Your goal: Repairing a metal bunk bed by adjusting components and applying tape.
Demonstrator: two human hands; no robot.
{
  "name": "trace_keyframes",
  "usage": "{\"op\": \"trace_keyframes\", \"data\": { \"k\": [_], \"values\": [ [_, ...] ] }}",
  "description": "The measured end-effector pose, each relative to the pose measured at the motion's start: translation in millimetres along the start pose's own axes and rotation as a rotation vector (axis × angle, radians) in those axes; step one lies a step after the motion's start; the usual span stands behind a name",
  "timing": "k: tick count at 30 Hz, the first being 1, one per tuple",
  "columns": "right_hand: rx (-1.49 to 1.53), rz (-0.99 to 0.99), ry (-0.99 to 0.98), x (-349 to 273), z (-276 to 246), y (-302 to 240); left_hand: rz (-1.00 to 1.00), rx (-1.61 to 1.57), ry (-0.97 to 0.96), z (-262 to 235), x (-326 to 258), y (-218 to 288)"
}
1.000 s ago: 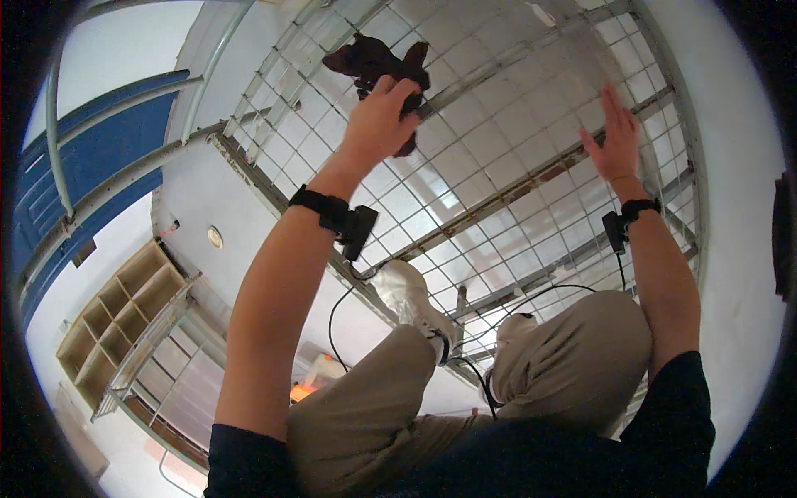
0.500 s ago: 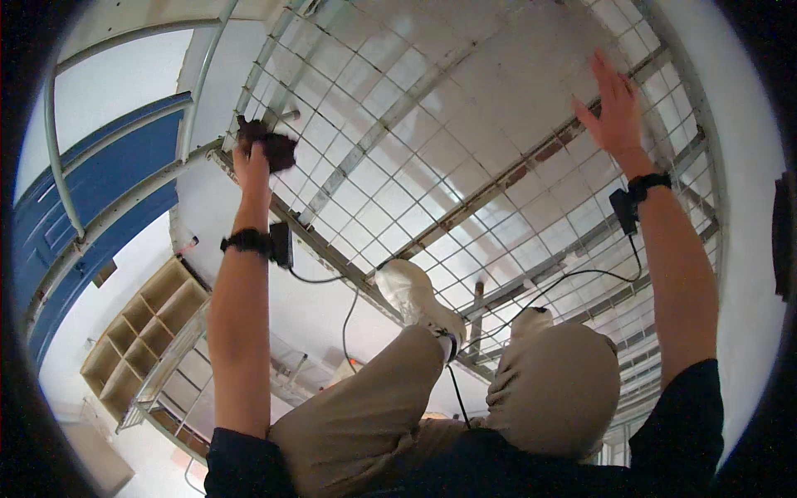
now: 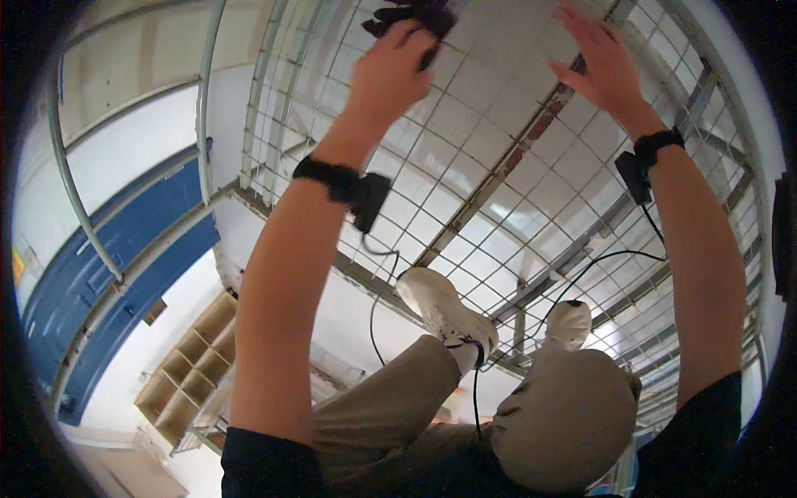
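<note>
A dark, crumpled cloth (image 3: 430,15) is gripped in my left hand (image 3: 392,73), at the top of the view, over the wire mesh base (image 3: 465,133) of a metal bed frame. The fingers wrap round the cloth, and part of it is cut off by the upper edge. My right hand (image 3: 606,66) is spread with nothing in it, beside a rusty bar (image 3: 508,166) running under the mesh. Whether its palm touches the mesh I cannot tell. A black strap with a small box sits on each wrist.
My legs and pale shoes (image 3: 436,303) rest on the mesh. Black cables (image 3: 598,261) run from the wrist boxes. At the left stand metal rails (image 3: 209,108), a blue door (image 3: 124,274) and a wooden cubby shelf (image 3: 191,373) below. A white wall borders the right side.
My left hand has moved right and farther away with the cloth, from the frame's left edge towards the middle. My right hand has shifted slightly away, still spread. The view has turned somewhat.
</note>
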State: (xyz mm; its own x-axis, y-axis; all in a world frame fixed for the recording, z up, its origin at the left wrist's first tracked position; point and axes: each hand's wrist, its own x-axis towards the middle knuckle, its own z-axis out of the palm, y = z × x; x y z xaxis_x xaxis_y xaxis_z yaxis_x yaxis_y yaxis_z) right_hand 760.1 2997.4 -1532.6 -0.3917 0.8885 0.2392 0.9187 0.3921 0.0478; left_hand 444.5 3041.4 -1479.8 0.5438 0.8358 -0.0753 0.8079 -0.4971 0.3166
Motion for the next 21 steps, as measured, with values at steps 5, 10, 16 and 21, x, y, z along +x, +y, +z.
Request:
{"op": "trace_keyframes", "data": {
  "k": [5, 10, 16, 21],
  "values": [
    [0.574, 0.215, -0.329, 1, -11, 8, -0.471, 0.285, 0.161, -37, -64, -130],
    [0.532, 0.170, -0.324, 17, -18, -1, -0.887, 0.053, 0.321, -54, -102, -205],
    [0.429, 0.112, -0.229, 13, 0, 7, -0.457, 0.041, 0.480, 21, -62, -88],
    [0.307, 0.074, -0.158, 6, 12, 5, -0.329, -0.174, 0.109, 13, -74, -27]
  ]
}}
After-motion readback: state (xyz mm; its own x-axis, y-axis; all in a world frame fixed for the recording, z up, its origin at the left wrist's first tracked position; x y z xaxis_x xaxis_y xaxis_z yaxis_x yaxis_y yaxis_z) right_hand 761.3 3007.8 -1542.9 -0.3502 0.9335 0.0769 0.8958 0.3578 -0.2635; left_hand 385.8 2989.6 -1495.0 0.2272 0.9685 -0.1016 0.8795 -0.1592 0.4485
